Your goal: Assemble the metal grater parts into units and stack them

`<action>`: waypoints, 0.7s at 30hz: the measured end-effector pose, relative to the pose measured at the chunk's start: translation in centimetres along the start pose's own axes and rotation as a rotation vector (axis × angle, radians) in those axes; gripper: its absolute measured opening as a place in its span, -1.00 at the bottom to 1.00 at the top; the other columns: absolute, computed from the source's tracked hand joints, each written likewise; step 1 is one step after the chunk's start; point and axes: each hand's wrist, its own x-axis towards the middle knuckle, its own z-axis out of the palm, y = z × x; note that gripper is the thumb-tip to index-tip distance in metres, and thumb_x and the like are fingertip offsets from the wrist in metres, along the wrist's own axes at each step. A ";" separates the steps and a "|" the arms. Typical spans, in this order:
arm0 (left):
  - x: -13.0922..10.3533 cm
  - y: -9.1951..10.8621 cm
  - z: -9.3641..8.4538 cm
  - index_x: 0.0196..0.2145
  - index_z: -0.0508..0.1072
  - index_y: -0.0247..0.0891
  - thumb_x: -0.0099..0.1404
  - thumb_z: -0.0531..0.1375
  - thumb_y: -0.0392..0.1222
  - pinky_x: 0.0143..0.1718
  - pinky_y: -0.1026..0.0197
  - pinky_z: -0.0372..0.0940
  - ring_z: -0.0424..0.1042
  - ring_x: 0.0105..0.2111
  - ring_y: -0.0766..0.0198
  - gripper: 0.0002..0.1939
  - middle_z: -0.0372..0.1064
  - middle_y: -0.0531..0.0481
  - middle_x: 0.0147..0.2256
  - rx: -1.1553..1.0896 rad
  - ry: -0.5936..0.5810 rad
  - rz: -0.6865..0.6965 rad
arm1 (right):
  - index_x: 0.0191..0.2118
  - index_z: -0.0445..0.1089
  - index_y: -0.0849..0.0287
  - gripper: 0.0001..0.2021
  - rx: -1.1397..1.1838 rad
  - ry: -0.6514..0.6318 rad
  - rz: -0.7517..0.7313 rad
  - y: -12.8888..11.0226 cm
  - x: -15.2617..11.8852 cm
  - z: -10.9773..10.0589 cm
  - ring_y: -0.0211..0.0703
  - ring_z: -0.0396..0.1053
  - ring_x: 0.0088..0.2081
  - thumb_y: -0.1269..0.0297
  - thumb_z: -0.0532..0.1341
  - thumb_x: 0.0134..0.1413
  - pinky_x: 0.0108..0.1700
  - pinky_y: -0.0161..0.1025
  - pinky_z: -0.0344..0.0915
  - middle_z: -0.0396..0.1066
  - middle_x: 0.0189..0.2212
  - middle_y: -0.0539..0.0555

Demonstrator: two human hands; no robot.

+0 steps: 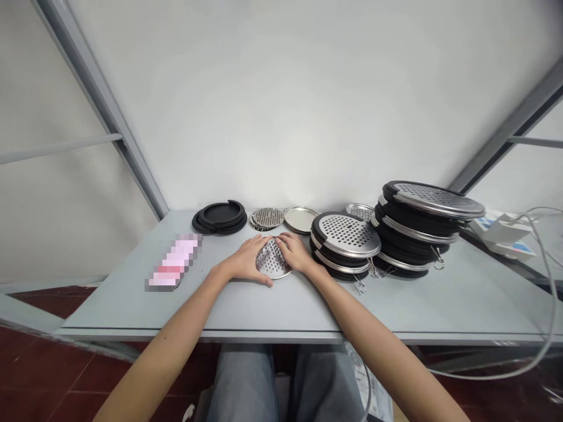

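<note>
A round perforated metal disc (273, 261) lies on the grey table in front of me. My left hand (250, 262) rests at the disc's left edge, thumb and fingers spread apart. On its upper right side lies my right hand (294, 252), its fingers over the rim and part of the holed surface; whether they grip it is not clear. Behind my hands are smaller perforated discs (268, 218) and a plain shiny round plate (301, 219). Black round rings (220, 217) are piled at the back left.
To the right stand a shorter stack of black and metal round pieces (347, 234) and a taller one (433, 199), with metal clips at their edges. A blurred pink phone-like item (175, 262) lies left. White boxes (505, 234) and a cable are far right.
</note>
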 end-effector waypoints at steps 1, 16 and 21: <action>0.0 0.0 0.0 0.39 -0.12 -0.21 -0.21 0.41 0.36 0.34 -0.19 -0.16 -0.25 0.37 -0.24 0.37 -0.19 -0.27 0.38 0.005 -0.001 0.003 | -0.03 0.49 0.22 -0.63 0.000 0.001 -0.001 0.0 0.0 0.0 -0.02 0.32 0.08 0.18 -0.02 0.36 0.17 -0.15 0.13 0.44 -0.01 0.21; 0.1 -0.2 0.2 0.38 -0.07 -0.26 -0.15 0.36 0.40 0.34 -0.19 -0.15 -0.20 0.37 -0.22 0.31 -0.14 -0.30 0.37 0.057 0.005 -0.005 | -0.07 0.48 0.23 -0.67 -0.015 -0.007 0.011 -0.1 0.3 0.0 0.00 0.31 0.07 0.19 0.03 0.32 0.15 -0.13 0.13 0.44 -0.02 0.21; 0.2 0.0 0.2 0.37 -0.08 -0.28 -0.17 0.36 0.41 0.34 -0.17 -0.14 -0.18 0.37 -0.20 0.33 -0.16 -0.32 0.37 0.088 0.001 -0.041 | -0.06 0.43 0.27 -0.72 -0.041 -0.039 -0.030 -0.1 0.2 0.0 0.02 0.30 0.05 0.27 0.17 0.15 0.13 -0.13 0.16 0.42 -0.03 0.23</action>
